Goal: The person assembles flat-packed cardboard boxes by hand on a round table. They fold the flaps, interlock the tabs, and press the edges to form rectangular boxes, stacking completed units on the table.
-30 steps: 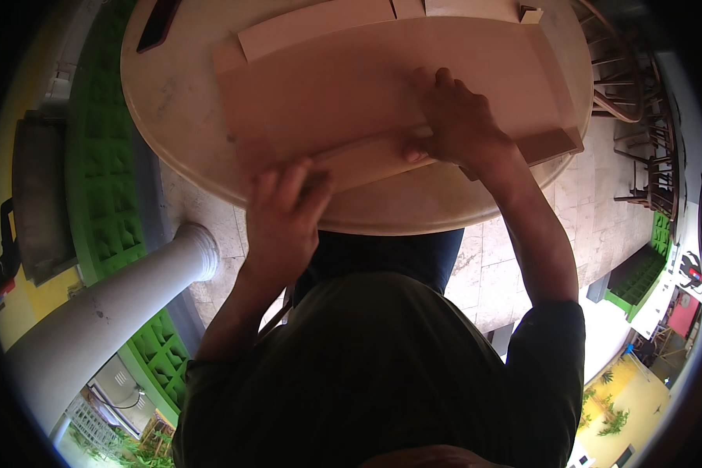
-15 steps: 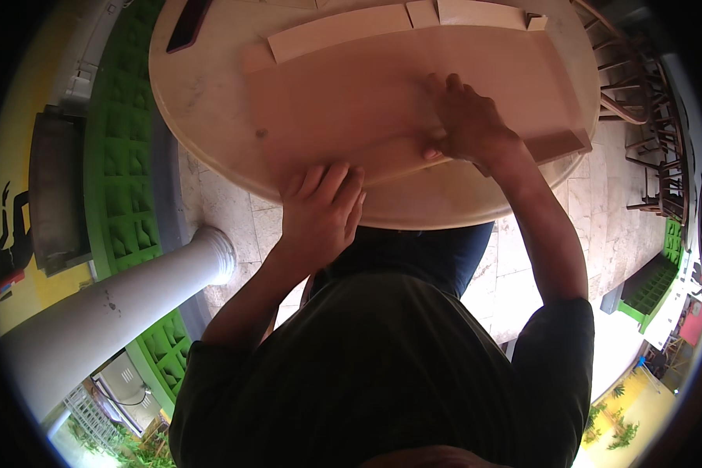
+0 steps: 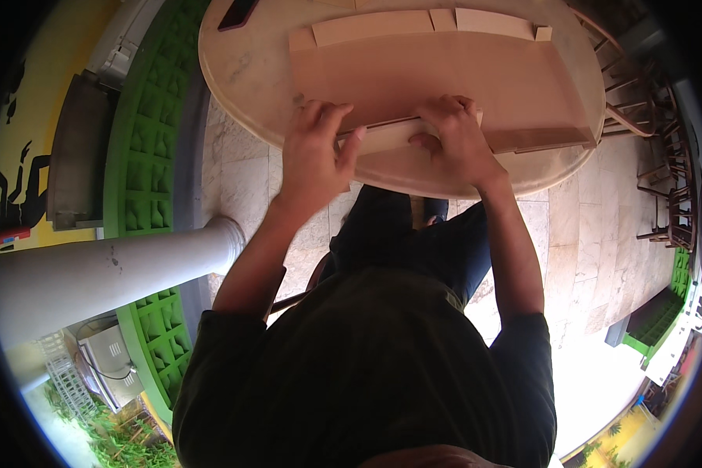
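A flat brown cardboard sheet [image 3: 421,74] with creased flaps lies on the round table. Along its near side a narrow cardboard flap [image 3: 386,136] stands raised at an angle. My left hand [image 3: 316,152] grips the left end of this flap, fingers over the far side and thumb on the near side. Nearer the middle, my right hand [image 3: 462,144] pinches the same flap, its fingers curled over the top edge and its thumb in front.
The pale round table [image 3: 246,86] carries a dark phone-like slab [image 3: 238,13] at the far left. Far cardboard flaps [image 3: 374,26] stand partly up. A white column [image 3: 117,261] rises at the left, beside green latticework [image 3: 152,148]. Wooden chairs [image 3: 663,171] stand at the right.
Both hands have gone from resting flat on the cardboard to gripping its near flap, which is now raised. My right hand came nearer to me; the view shifted slightly.
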The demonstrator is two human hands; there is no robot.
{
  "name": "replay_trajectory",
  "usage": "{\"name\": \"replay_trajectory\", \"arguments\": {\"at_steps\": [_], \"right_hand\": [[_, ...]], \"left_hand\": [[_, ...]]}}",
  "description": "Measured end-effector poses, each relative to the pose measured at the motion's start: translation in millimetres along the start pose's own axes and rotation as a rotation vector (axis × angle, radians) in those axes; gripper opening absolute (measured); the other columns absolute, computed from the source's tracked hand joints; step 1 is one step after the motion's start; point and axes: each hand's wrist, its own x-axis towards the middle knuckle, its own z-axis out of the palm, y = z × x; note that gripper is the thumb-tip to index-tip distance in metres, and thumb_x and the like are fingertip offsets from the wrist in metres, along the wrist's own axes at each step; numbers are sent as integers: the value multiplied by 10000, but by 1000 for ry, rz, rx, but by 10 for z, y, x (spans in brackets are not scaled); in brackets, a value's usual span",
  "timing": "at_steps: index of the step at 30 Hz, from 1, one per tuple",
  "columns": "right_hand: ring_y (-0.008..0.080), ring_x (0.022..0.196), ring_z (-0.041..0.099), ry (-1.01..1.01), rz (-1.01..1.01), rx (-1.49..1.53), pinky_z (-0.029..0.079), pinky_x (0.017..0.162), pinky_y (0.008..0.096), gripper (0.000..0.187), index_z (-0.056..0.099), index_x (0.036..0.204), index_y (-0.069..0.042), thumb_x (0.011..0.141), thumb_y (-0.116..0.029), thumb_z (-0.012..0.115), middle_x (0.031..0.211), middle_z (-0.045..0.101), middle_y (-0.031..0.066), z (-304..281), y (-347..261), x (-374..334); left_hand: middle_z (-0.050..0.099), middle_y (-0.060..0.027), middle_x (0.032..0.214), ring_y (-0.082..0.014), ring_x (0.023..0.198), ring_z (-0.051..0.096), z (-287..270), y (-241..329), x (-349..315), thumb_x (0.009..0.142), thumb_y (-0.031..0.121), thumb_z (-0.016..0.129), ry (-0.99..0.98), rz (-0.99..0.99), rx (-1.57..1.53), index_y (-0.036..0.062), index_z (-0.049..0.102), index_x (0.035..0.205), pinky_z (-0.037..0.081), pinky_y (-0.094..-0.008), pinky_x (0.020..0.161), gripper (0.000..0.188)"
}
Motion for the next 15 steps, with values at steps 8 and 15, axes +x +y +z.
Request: {"name": "replay_trajectory", "arguments": {"at_steps": [8, 15], "right_hand": [[315, 1088, 665, 67, -24, -5, 378, 1098, 460, 324, 713, 1098, -37, 797, -32, 831, 1079, 738, 108, -16, -70, -7], [310, 1103, 667, 50, -22, 14, 368, 1115, 466, 320, 731, 1097, -52, 796, -44, 838, 1087, 750, 106, -17, -67, -12]], "left_hand": [[749, -64, 903, -116, 791, 678, -180, -357, 304, 1026, 169, 722, -596, -392, -392, -29, 769, 1110, 569, -294, 752, 220], [735, -21, 940, -95, 788, 690, -297, -386, 474, 1035, 275, 730, -780, -599, -466, 24, 779, 1129, 562, -266, 745, 272]]}}
